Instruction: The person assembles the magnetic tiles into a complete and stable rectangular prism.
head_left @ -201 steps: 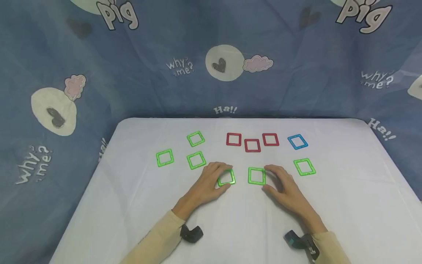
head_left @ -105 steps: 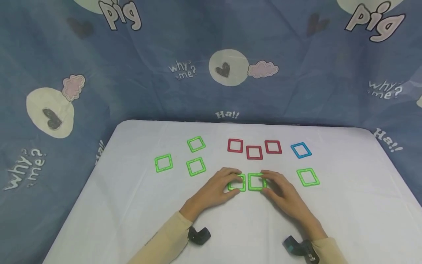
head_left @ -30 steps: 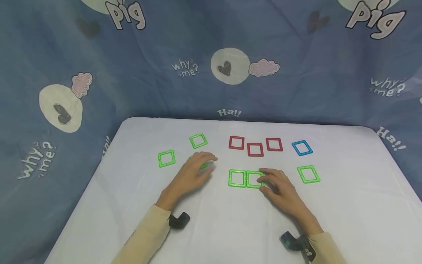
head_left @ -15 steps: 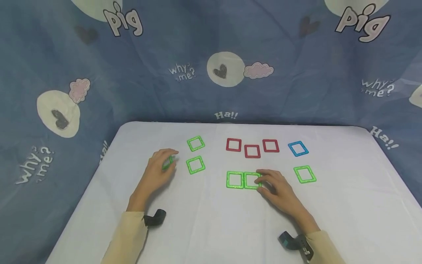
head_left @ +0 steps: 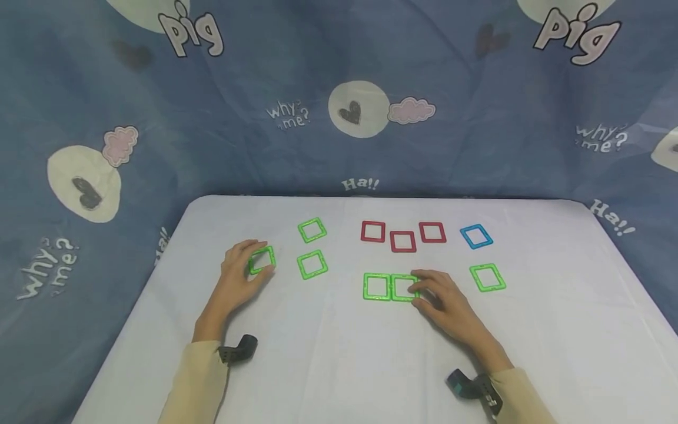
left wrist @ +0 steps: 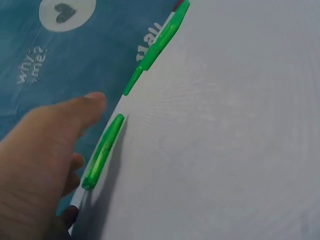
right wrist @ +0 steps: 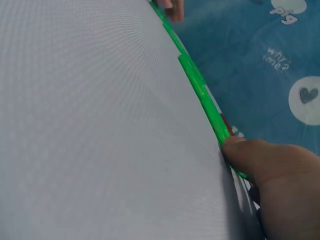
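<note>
Loosely straddles the leftmost square [head_left: 273,257] with the left hand [head_left: 235,275] spread wide; well rightward, pinches the joined squares [head_left: 391,287] at the right end with the right hand [head_left: 446,301].

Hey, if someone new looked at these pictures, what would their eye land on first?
Probably the two green square frames lying edge to edge near the middle of the white table, with the right hand touching one. Then perhaps the patterned blue backdrop behind, and the single blue frame toward the far right.
</note>
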The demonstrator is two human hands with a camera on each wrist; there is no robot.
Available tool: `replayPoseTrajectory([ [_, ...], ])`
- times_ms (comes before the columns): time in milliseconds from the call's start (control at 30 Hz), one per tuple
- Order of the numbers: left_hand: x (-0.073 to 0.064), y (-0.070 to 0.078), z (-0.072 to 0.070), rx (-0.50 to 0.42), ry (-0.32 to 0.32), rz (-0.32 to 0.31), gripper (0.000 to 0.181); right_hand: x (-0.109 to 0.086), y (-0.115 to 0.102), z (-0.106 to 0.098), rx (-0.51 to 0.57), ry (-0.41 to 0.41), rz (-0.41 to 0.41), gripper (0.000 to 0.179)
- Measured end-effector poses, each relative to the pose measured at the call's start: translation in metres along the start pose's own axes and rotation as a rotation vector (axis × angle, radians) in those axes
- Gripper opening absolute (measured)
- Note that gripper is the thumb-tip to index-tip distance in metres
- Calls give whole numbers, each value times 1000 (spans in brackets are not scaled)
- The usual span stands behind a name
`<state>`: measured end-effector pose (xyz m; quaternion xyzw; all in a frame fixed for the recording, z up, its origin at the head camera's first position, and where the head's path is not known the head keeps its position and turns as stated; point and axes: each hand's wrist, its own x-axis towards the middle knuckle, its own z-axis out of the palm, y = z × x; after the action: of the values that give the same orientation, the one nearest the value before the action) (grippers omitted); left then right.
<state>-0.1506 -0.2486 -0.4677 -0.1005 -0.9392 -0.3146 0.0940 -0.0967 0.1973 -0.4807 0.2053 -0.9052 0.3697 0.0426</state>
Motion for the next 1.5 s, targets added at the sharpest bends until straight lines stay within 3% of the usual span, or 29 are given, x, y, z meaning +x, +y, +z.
replayPoseTrajectory([
  [367,-3,-4,-11,67,-5,-42,57,2,-4,9,38,16,-2,23],
  [667,-5,-3,-9,67,-9,-55,51,-4,-6,10,17,17,19,23],
  [1167,-3,-6,0,29,17,-50,45,0,-2,2,-1,10,3,23],
  [1500,-1,-4,2,-93,21,-139,52,1,1,1,-13,10,6,24],
])
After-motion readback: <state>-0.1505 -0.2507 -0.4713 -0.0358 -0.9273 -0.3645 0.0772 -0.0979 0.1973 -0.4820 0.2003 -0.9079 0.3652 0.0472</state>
